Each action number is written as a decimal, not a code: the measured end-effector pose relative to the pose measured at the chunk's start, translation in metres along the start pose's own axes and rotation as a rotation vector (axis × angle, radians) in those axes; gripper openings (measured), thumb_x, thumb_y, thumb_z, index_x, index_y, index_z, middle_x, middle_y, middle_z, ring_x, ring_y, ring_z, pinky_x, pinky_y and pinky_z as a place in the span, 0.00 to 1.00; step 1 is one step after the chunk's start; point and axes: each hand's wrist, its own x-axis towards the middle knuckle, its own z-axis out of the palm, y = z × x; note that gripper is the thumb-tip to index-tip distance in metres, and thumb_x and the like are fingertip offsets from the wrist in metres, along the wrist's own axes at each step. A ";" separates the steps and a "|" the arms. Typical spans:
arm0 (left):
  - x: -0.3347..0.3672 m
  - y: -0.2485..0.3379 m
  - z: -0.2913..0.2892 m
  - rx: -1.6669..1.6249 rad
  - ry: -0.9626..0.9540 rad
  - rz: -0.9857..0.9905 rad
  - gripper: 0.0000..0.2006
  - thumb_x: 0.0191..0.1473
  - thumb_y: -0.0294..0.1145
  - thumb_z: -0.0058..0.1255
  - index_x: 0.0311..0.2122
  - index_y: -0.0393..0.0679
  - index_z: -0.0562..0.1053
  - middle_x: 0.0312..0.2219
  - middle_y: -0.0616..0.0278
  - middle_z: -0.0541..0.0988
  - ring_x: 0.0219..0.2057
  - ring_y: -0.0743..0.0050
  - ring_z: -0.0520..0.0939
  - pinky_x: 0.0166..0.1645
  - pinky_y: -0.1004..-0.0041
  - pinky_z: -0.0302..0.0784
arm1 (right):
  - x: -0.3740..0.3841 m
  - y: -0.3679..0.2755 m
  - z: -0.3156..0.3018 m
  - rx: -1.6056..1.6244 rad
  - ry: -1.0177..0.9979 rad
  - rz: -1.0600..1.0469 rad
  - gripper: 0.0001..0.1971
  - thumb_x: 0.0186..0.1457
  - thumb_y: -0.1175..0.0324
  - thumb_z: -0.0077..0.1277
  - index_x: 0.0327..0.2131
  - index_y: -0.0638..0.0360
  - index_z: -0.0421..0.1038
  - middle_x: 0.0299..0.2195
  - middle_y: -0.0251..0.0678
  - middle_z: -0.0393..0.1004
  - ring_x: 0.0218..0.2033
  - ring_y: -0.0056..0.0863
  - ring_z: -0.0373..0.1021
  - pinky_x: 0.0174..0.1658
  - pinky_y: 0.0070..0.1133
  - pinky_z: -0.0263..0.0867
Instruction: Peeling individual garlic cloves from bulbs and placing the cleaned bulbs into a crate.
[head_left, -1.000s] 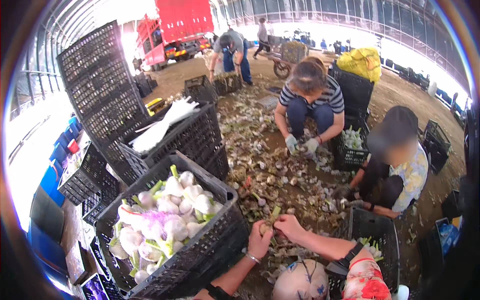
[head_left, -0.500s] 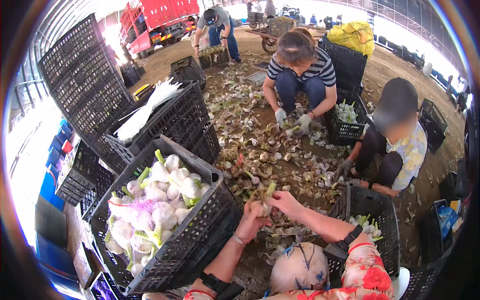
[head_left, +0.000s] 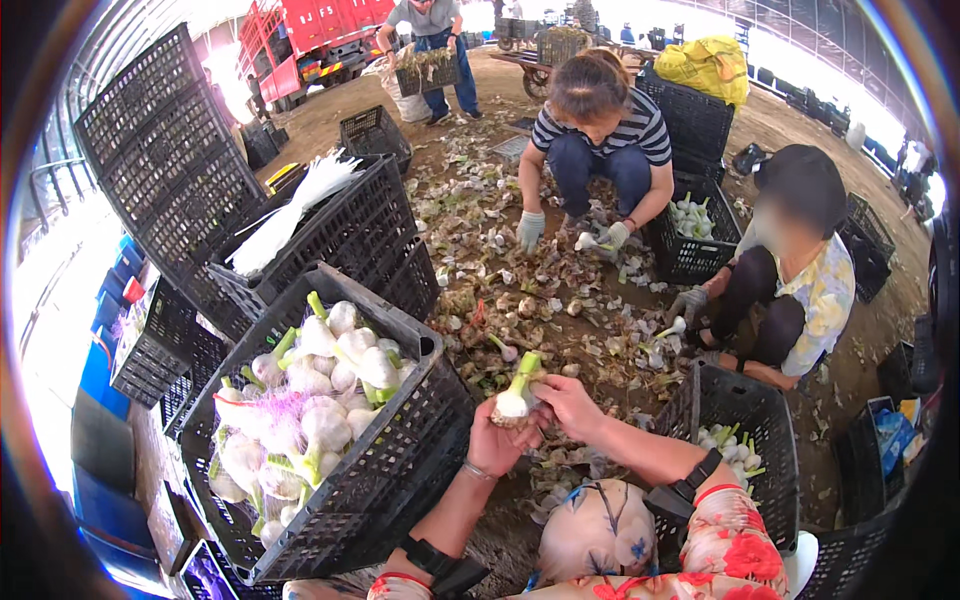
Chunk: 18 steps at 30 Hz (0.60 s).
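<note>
A garlic bulb [head_left: 512, 404] with a short green stem rises between my two hands; its upper part is white and its root end is brownish. My left hand [head_left: 496, 440] is closed round the lower side of the bulb. From the right, the fingers of my right hand [head_left: 566, 402] pinch at its side. Left of my hands a black plastic crate [head_left: 400, 440] holds white garlic bulbs [head_left: 326, 428] and pinkish-purple netting [head_left: 268, 408]. By my right forearm stands another black crate [head_left: 775, 440] with some peeled garlic [head_left: 732, 450] at its bottom.
Loose garlic and papery skins [head_left: 540, 290] cover the ground ahead. A gloved co-worker in stripes [head_left: 605, 150] squats beyond, and another in a dark cap [head_left: 790, 270] squats at the right. Stacked crates [head_left: 350, 220] stand on the left. Farther back, a person carries a crate [head_left: 428, 72] near a red truck [head_left: 330, 35].
Loose outer skin has come off the bulb in my hands, baring white. The striped co-worker now holds a whitish bulb. The person at the back has lifted the crate and straightened up.
</note>
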 end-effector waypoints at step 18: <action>0.002 -0.003 -0.015 0.790 0.560 0.238 0.21 0.44 0.22 0.48 0.46 0.40 0.59 0.33 0.59 0.70 0.28 0.76 0.73 0.25 0.79 0.71 | -0.002 -0.005 -0.007 -0.201 0.035 0.111 0.09 0.50 0.68 0.46 0.30 0.65 0.69 0.18 0.31 0.69 0.15 0.18 0.64 0.19 0.16 0.61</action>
